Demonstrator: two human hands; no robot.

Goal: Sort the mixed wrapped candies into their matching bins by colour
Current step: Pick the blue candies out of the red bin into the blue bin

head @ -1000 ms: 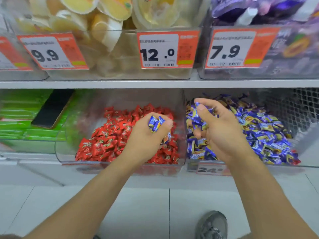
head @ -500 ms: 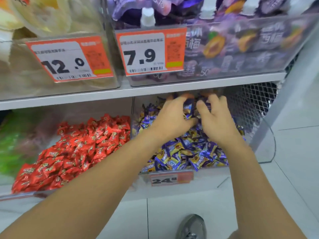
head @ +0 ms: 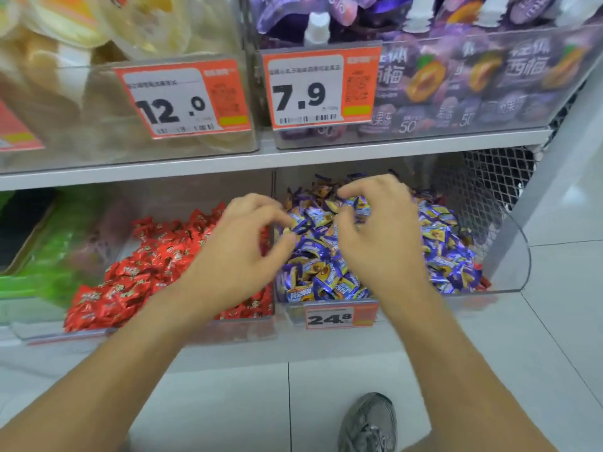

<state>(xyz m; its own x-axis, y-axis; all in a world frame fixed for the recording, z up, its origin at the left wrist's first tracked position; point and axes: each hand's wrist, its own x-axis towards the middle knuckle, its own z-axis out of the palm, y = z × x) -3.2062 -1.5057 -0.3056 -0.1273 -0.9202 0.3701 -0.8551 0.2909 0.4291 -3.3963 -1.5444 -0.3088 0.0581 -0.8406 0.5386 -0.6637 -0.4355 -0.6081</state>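
Both hands reach into the bin of blue candies (head: 329, 275). The left hand (head: 243, 252) has its fingers curled, tips at one blue wrapper; the right hand (head: 381, 236) pinches another. Red candies (head: 146, 272) lie just left of the left fingers, in the neighbouring bin.

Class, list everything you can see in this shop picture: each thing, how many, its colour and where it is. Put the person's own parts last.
blue candies: a heap, blue-purple with yellow, lower right clear bin
red candies: a heap, red, lower middle bin
stray red candies: a few, red, right front corner of the blue bin
green packs: several, green, lower left, blurred
yellow packs: several, upper left bin
purple pouches: several, upper right bin
price tags: 12.0, 7.9, 24.8, orange and white
shoe: one, grey, on the floor
left hand: fingers curled at the blue heap's edge
right hand: fingers curled among blue candies
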